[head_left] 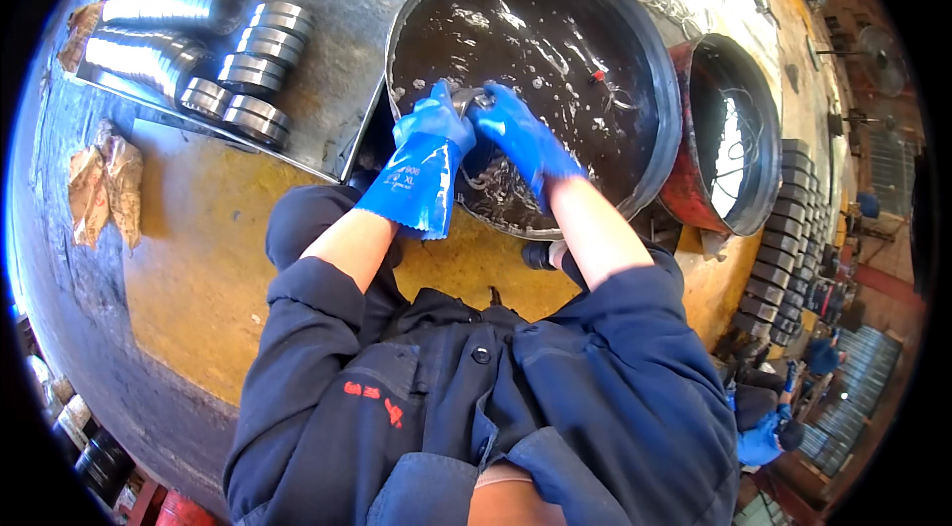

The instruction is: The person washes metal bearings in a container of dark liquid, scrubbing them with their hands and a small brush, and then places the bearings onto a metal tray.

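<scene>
Wide round metal tub [665, 90] holding dark liquid [526, 55]; smaller red drum [688, 184] just beside it; blue-gloved left hand [434, 119] and right hand [513, 124] over tub's near-left part, grip of both pinching grey metal ring [466, 98] between them

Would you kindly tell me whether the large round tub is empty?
Not empty: the tub holds dark liquid, with glints across its surface.

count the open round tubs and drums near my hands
2: the wide metal tub of dark liquid under the left hand and right hand, and the red drum just right of it. Others may be hidden behind them.
</scene>
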`<action>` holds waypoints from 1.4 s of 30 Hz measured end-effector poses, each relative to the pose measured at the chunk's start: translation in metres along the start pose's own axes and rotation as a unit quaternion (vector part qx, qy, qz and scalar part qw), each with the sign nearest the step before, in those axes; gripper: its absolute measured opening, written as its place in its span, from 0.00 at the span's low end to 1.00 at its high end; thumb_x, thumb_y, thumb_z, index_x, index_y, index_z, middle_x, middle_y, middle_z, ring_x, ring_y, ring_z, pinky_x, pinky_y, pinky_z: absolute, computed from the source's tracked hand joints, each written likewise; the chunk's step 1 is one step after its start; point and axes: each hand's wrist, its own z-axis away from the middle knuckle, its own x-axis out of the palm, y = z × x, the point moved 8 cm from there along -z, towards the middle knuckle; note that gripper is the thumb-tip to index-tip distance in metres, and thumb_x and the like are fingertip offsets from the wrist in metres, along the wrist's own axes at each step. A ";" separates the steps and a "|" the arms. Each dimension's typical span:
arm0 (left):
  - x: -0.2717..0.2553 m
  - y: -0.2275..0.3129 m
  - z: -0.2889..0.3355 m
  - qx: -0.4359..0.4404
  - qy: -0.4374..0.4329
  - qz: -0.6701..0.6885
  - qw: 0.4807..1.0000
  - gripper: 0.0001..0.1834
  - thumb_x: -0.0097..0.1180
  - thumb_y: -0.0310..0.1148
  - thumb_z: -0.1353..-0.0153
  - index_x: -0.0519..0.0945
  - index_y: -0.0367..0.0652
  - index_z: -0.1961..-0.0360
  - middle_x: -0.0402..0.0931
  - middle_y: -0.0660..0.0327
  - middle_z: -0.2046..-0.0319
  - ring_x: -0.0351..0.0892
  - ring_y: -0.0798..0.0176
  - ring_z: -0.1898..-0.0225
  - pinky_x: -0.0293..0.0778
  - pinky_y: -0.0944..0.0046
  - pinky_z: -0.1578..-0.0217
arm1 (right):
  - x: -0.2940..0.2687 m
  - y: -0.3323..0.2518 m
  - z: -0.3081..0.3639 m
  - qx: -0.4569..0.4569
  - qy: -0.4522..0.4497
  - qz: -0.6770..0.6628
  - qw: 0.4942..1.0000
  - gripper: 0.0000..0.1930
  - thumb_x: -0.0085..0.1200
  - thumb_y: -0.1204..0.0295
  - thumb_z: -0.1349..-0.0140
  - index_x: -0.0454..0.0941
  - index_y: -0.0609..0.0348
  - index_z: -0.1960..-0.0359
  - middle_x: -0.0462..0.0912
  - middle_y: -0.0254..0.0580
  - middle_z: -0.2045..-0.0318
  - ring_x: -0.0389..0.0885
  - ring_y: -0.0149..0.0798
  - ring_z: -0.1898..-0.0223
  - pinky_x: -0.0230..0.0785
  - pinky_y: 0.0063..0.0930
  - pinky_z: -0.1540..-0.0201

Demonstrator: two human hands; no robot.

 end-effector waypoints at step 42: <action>0.015 -0.007 -0.013 0.011 0.022 -0.029 0.999 0.42 0.59 0.49 0.33 0.64 0.50 0.21 0.77 0.47 0.31 0.79 0.47 0.32 0.75 0.47 0.32 | 0.026 0.063 0.038 0.024 0.287 -0.021 0.957 0.41 0.69 0.62 0.43 0.70 0.69 0.30 0.77 0.67 0.33 0.78 0.58 0.31 0.72 0.47 0.30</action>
